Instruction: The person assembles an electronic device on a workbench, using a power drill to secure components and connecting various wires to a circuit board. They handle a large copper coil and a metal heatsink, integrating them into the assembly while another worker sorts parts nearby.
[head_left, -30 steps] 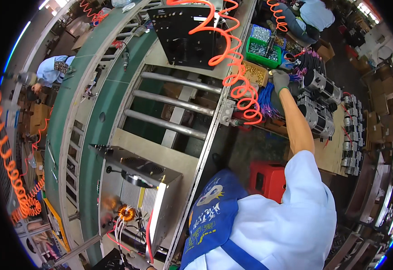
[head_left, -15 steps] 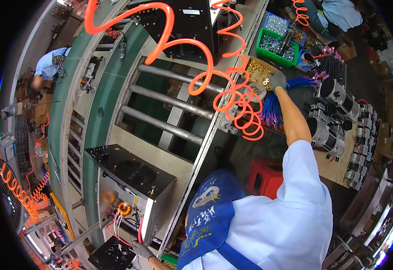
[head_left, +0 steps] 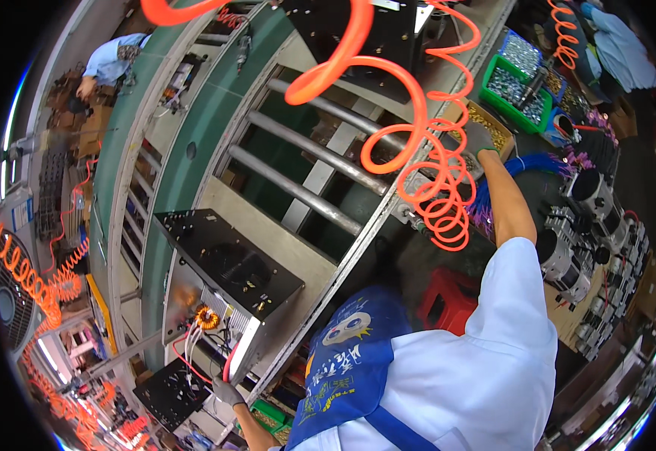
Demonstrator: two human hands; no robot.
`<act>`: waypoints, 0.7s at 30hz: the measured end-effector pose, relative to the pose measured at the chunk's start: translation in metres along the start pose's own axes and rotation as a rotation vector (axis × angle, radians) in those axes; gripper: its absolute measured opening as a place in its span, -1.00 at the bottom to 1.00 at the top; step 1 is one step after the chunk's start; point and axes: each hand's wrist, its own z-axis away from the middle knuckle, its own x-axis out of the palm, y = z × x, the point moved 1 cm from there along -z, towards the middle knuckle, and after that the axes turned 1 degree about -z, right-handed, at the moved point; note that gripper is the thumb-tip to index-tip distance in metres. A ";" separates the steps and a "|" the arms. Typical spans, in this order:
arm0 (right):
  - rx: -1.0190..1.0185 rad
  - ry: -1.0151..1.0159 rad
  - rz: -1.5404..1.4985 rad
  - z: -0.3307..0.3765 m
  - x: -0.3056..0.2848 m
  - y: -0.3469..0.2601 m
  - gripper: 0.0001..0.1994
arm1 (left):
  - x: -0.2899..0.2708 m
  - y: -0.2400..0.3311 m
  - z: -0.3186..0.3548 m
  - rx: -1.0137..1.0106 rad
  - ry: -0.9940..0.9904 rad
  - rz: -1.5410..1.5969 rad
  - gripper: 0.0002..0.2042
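Observation:
My left hand (head_left: 227, 392), in a grey glove, is closed at the lower end of a thick red cable (head_left: 228, 368). The cable comes from an open black-and-silver machine housing (head_left: 230, 263), which has a copper-wound ring coil (head_left: 207, 319) and white wires inside. Stretched out to the far right, my gloved right hand (head_left: 475, 140) is over the near side of a cardboard box of small brass-coloured fittings (head_left: 498, 135). Its fingers are blurred, and whether they hold a piece is hidden. A bundle of blue wires (head_left: 519, 164) lies just beside that wrist.
Coiled orange air hose (head_left: 437, 188) hangs over the metal rollers (head_left: 305, 154). Green and blue bins of fasteners (head_left: 514, 98) stand beyond the box. Motor-like units (head_left: 568, 259) sit at right. A red stool (head_left: 448, 302) is below my right arm. Another person (head_left: 113, 60) works at far left.
My right hand has shifted from the box's near corner, where brass pieces showed at its fingers, to further over the box. My left hand stays by the red cable. The whole view has turned slightly.

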 end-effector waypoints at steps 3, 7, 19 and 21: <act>-0.041 -0.044 0.105 -0.010 0.010 0.013 -0.73 | 0.007 -0.003 -0.001 -0.019 0.011 -0.067 -0.57; -0.155 -0.080 0.217 -0.011 0.024 0.011 -0.71 | 0.011 -0.034 -0.003 0.420 0.081 -0.358 -0.77; 0.339 0.722 -0.376 0.049 -0.080 0.046 -0.47 | -0.042 -0.018 -0.001 0.179 0.287 -0.159 -0.75; 0.218 1.001 -0.270 0.106 -0.160 -0.053 -0.41 | -0.056 -0.041 -0.028 0.135 0.327 -0.107 -0.73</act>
